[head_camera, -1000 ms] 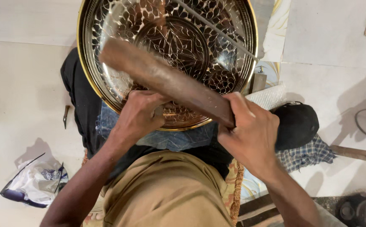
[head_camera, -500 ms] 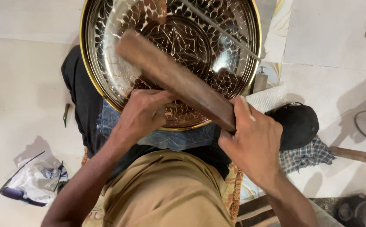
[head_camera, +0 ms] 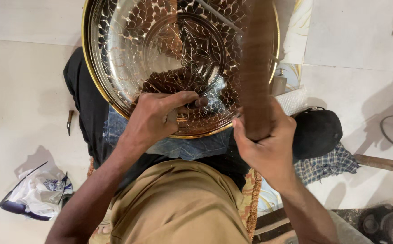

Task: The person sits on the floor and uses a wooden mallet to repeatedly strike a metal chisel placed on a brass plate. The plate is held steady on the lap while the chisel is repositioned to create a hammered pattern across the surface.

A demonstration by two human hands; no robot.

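Brass tray [head_camera: 115,68] rests on lap | left hand [head_camera: 153,119] pinches small punch [head_camera: 195,103] against its near rim | right hand [head_camera: 269,144] grips wooden mallet [head_camera: 255,68] raised above it

Just one head-worn cam here, looking straight down, pretty close over the lap. The round engraved brass tray [head_camera: 128,58] fills the top of frame, pale tiled floor [head_camera: 20,99] around it. No second view to overlap with.

You had a glossy, embossed brass-coloured metal tray [head_camera: 128,72] at the top of the frame, a matt brown wooden mallet [head_camera: 256,77] (blurred), and crinkled plastic bag [head_camera: 36,194] lower left.
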